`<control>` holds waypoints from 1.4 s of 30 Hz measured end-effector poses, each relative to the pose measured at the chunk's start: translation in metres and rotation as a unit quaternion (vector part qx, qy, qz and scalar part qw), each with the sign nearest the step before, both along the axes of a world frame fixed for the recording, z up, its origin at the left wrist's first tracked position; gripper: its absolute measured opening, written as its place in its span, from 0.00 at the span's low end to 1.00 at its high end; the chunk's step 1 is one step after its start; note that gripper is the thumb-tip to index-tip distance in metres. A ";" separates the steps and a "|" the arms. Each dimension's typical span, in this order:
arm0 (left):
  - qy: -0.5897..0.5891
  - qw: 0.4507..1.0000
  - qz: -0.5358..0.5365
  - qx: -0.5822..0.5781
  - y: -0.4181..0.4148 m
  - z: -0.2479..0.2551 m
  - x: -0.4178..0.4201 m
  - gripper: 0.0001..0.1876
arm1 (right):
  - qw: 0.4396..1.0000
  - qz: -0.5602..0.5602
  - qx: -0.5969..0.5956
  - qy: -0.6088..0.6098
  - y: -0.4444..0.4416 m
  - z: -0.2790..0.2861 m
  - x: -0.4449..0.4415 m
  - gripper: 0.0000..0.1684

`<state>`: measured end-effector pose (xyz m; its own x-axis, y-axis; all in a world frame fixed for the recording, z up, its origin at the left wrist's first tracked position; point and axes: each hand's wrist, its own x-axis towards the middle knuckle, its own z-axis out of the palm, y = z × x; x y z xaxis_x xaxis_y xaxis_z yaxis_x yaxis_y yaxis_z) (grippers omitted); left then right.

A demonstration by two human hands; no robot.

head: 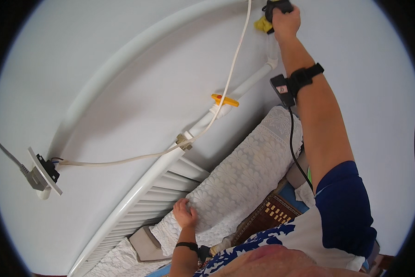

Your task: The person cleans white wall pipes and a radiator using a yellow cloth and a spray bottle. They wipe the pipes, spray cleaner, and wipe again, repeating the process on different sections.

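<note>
My right hand (288, 21) is raised high along the wall near the corner. It grips a black-and-yellow object (272, 13), cut off by the top edge of the view, so its exact kind is unclear. Just below that object, a white pipe (254, 80) bends at an elbow and runs down to the radiator. My left hand (185, 213) rests on the sofa back, over a white quilted cover (240, 166) with a flower pattern. Its thumb stands apart from the fingers, and no object shows in it.
A white radiator (138, 194) runs along the wall behind the sofa. The pipe carries a yellow valve handle (230, 101). A white cable (131, 160) hangs across to a socket plate (44, 171) pulled off the wall, with a grey plug (34, 178) in it. A dark patterned mat (268, 216) lies below.
</note>
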<state>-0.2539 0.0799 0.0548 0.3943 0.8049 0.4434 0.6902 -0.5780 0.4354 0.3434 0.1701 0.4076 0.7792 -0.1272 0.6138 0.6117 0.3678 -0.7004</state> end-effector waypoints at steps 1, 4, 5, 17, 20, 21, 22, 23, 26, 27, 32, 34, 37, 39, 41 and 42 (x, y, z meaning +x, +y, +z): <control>-0.002 1.000 -0.003 0.001 0.001 0.000 0.000 0.17 | 0.996 -0.085 0.001 -0.013 -0.003 0.020 -0.012 0.19; 0.002 1.000 -0.013 0.008 0.003 0.003 0.000 0.17 | 0.979 -0.096 0.145 -0.108 -0.019 0.054 -0.030 0.22; 0.007 1.000 -0.015 0.015 0.001 0.006 0.001 0.17 | 0.972 -0.064 0.157 -0.164 -0.029 0.066 -0.055 0.23; 0.039 0.999 0.005 0.017 -0.005 0.008 0.001 0.19 | 0.898 0.055 -0.336 -0.280 -0.034 0.110 -0.052 0.24; 0.005 1.000 0.004 0.008 -0.007 0.013 0.000 0.18 | 0.816 0.047 -0.394 -0.419 -0.045 0.096 -0.054 0.25; 0.002 1.000 0.003 0.019 -0.006 0.012 0.000 0.18 | 0.799 0.025 -0.385 -0.462 -0.035 0.091 -0.046 0.26; 0.005 0.999 0.007 0.035 -0.003 0.007 0.000 0.18 | 0.779 0.003 -0.373 -0.503 -0.027 0.088 -0.039 0.26; 0.009 0.999 0.018 0.048 -0.002 -0.002 -0.002 0.18 | 0.763 -0.037 -0.385 -0.517 -0.023 0.089 -0.047 0.26; 0.004 0.999 0.034 0.038 0.001 -0.018 -0.006 0.18 | 0.722 -0.097 -0.365 -0.580 -0.014 0.086 -0.037 0.32; -0.005 0.999 0.032 0.026 0.003 -0.020 -0.002 0.18 | 0.711 -0.079 -0.330 -0.616 -0.009 0.086 -0.016 0.38; -0.031 0.995 0.073 -0.066 -0.005 0.006 0.004 0.17 | 0.756 -0.053 -0.312 -0.574 -0.001 0.072 -0.107 0.44; -0.042 0.995 0.059 -0.076 -0.008 0.020 0.005 0.17 | 0.750 -0.048 -0.276 -0.599 -0.001 0.069 -0.147 0.44; -0.044 0.993 0.072 -0.088 -0.013 0.027 0.002 0.17 | 0.750 -0.035 -0.254 -0.609 -0.002 0.066 -0.220 0.42; -0.044 0.993 0.079 -0.077 -0.011 0.019 0.002 0.17 | 0.751 -0.050 -0.228 -0.617 -0.003 0.065 -0.258 0.42; -0.058 0.991 0.081 -0.093 -0.008 0.002 -0.003 0.16 | 0.748 -0.030 -0.219 -0.626 -0.002 0.065 -0.288 0.40; -0.061 0.990 0.083 -0.099 -0.005 -0.001 -0.001 0.16 | 0.745 -0.029 -0.227 -0.627 -0.002 0.066 -0.299 0.39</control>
<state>-0.2552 0.0744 0.0542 0.2022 0.9300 0.3069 0.7034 -0.3559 0.6152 0.0444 0.1679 0.4740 -0.4411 0.3034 0.8447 0.8953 0.2148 0.3904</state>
